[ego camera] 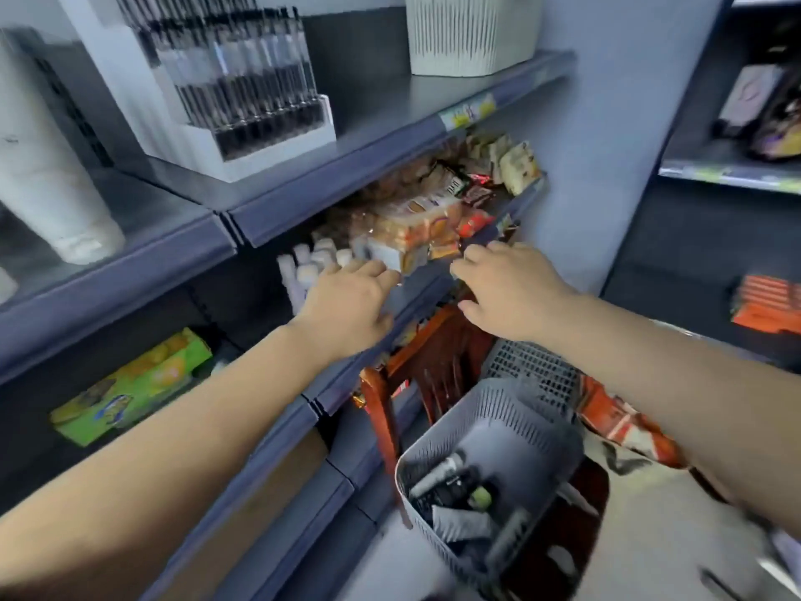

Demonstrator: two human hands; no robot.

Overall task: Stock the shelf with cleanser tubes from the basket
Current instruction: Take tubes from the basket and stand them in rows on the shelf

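Observation:
A grey perforated basket (520,409) stands low at the centre right, on a red-brown chair (437,357), and holds several dark and grey tubes (446,474). On the middle shelf (411,292) a row of white tubes (310,264) stands upright at the left, beside snack packs. My left hand (351,303) reaches over the shelf edge, fingers apart, just right of the white tubes and touching a white box end. My right hand (507,288) hovers palm down over the same shelf edge, fingers loosely spread. Neither hand holds anything that I can see.
Bread and snack packs (433,219) crowd the middle shelf. A white pen display (242,93) and a white ribbed bin (468,32) stand on the upper shelf. A green biscuit box (134,388) lies on the lower shelf. Another shelf unit (737,167) stands to the right.

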